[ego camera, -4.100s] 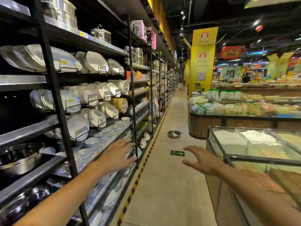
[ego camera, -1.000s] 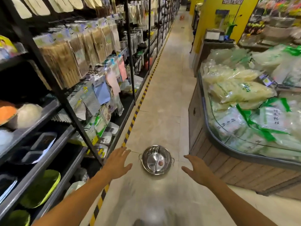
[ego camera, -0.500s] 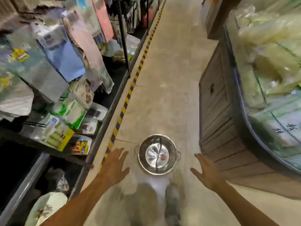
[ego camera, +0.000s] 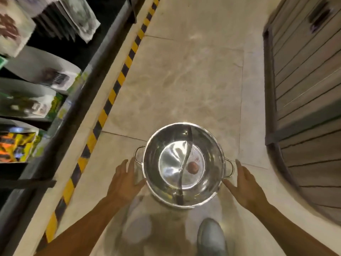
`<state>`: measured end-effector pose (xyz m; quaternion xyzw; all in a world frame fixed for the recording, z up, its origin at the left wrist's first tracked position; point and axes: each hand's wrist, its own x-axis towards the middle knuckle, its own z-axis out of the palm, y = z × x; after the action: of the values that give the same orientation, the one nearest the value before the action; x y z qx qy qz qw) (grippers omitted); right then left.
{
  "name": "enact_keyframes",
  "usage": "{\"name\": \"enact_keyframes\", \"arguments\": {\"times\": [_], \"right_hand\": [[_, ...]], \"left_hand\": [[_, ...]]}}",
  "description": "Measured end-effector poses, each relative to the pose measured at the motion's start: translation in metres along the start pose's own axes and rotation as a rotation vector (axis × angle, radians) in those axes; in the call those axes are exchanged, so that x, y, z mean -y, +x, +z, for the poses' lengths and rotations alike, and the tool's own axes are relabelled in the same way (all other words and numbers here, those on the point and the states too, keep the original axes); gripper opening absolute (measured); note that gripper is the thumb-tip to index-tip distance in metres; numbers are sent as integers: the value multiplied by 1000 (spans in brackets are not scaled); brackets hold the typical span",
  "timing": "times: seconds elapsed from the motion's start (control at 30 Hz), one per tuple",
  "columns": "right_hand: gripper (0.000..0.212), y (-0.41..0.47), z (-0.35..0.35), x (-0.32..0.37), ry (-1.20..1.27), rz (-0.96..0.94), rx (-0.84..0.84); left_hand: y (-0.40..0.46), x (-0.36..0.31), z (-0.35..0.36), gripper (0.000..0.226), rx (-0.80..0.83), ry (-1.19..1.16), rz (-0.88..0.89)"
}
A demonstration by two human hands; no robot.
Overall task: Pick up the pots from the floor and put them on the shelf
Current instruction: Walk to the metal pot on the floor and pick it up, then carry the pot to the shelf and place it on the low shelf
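A shiny steel pot (ego camera: 208, 150) with a curved divider and two side handles stands on the beige floor tiles directly below me. A small round brown label sits on its bottom. My left hand (ego camera: 124, 180) is spread open just left of the pot, close to its left handle. My right hand (ego camera: 245, 185) is spread open just right of it, by the right handle. Neither hand grips the pot. The shelf (ego camera: 77, 100) runs along the left, with packaged goods on its low levels.
A yellow-and-black striped tape (ego camera: 110, 97) lines the floor along the shelf base. A wooden slatted counter (ego camera: 304, 89) bounds the aisle on the right. My shoe (ego camera: 212, 237) shows below the pot. Open floor stretches ahead of the pot.
I have walked up the aisle to the pot and bent over it. The view has tipped down, the pot looks larger, and both hands have closed in on its sides.
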<state>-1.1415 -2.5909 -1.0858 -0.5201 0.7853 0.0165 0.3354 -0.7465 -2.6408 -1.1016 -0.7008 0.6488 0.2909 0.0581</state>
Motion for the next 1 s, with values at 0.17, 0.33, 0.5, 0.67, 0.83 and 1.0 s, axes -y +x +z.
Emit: {"name": "enact_keyframes", "arguments": {"times": [0.17, 0.33, 0.5, 0.67, 0.83, 1.0], "right_hand": [[111, 55, 47, -14, 18, 12, -54], [105, 70, 55, -26, 32, 37, -79], [93, 50, 22, -9, 109, 10, -161], [92, -5, -64, 37, 165, -35, -245], [86, -92, -195, 111, 197, -133, -308], [78, -219, -353, 204, 231, -238, -362]], "left_hand": [[59, 3, 44, 114, -33, -80, -42], [79, 3, 57, 129, -42, -300, -40], [63, -4, 12, 128, -79, -394, -7], [11, -20, -99, 125, -153, -444, 48], [-80, -52, -259, 111, -272, -503, 142], [-210, -84, -442, 104, -345, -580, 219]]}}
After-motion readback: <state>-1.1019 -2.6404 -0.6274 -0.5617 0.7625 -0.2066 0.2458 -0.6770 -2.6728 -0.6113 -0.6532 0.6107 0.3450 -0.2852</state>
